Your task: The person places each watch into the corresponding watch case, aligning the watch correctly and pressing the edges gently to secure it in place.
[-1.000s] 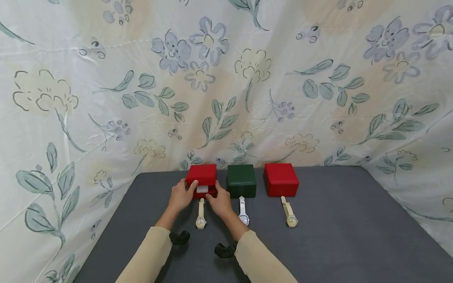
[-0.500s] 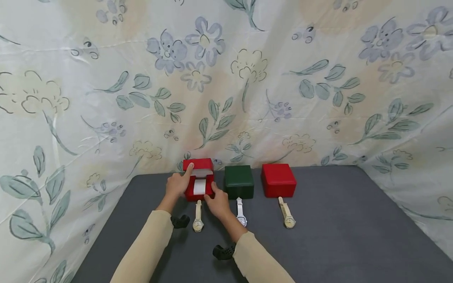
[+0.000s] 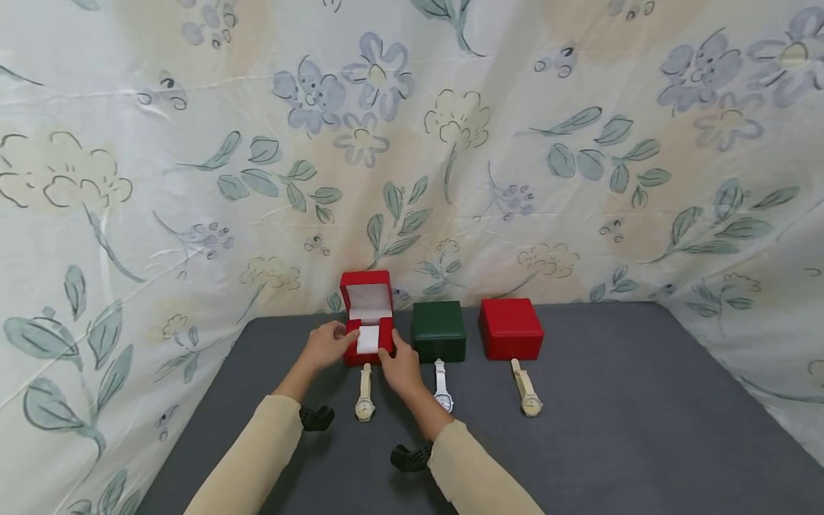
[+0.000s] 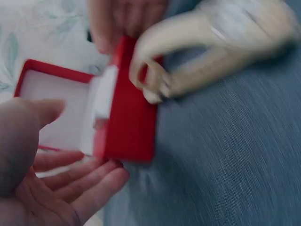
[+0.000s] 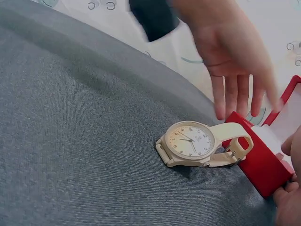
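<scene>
At the back left of the table a red watch box (image 3: pixel 368 357) stands with its lid raised, showing a white lining and a white cushion (image 3: pixel 368 340). My left hand (image 3: pixel 327 345) is at its left side; in the left wrist view the fingers (image 4: pixel 89 188) are extended beside the box and the thumb is apart from them. My right hand (image 3: pixel 402 366) grips the box's right front corner, thumb at the front edge. Just in front of the box lies a cream wristwatch (image 3: pixel 365 402) with its strap looped, its white dial facing up in the right wrist view.
A green box (image 3: pixel 439 330) and another red box (image 3: pixel 511 329), both closed, stand to the right. A white watch (image 3: pixel 442 390), partly behind my right wrist, and a second cream watch (image 3: pixel 527 393) lie before them. A floral cloth (image 3: pixel 412 179) hangs behind the grey table (image 3: pixel 611 429).
The red box's lid has swung up and back from nearly closed to fully raised. My left hand has come off the lid and down to the box's left side; my right hand has stayed at the corner.
</scene>
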`<act>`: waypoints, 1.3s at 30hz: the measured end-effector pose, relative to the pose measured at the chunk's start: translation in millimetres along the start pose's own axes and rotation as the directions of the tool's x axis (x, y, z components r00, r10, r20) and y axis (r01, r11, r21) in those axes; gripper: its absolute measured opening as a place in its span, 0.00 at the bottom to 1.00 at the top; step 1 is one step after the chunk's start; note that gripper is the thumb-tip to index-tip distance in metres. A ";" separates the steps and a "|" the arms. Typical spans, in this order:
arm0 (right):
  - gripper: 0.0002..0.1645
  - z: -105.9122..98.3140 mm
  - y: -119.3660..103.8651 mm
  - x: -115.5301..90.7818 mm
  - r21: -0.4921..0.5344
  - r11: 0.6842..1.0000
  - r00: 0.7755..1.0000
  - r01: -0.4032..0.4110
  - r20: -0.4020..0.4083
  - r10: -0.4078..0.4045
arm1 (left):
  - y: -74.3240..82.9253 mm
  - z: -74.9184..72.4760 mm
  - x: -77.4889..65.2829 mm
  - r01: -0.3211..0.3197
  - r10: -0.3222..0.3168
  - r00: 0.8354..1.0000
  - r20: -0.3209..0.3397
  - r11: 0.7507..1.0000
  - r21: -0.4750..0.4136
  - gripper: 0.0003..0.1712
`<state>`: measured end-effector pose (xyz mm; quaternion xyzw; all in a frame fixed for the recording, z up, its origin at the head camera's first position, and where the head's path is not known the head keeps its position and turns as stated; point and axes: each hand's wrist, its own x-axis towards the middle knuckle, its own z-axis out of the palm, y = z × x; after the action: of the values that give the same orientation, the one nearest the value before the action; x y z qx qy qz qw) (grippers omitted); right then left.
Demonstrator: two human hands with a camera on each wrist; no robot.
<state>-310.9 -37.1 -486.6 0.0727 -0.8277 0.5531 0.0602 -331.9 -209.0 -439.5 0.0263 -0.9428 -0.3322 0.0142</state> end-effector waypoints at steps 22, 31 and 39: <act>0.30 7.0 2.2 9.7 0.021 0.999 0.999 -0.029 -0.040 0.029 | 11.8 -0.7 26.2 -0.279 0.212 0.933 0.291 0.937 0.211 0.39; 0.27 3.6 4.8 12.1 0.053 0.997 0.990 0.062 -0.126 -0.055 | 16.8 1.0 28.0 -0.353 0.280 0.930 0.240 0.863 0.361 0.40; 0.28 6.6 5.2 13.6 0.053 0.998 0.995 -0.040 -0.094 0.045 | 3.9 13.0 23.8 -0.400 0.398 0.914 0.074 0.858 0.322 0.38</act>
<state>-325.3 -42.0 -491.4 0.0299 -0.8109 0.5780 0.0858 -356.4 -199.2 -446.9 -0.1684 -0.9698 -0.1594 0.0757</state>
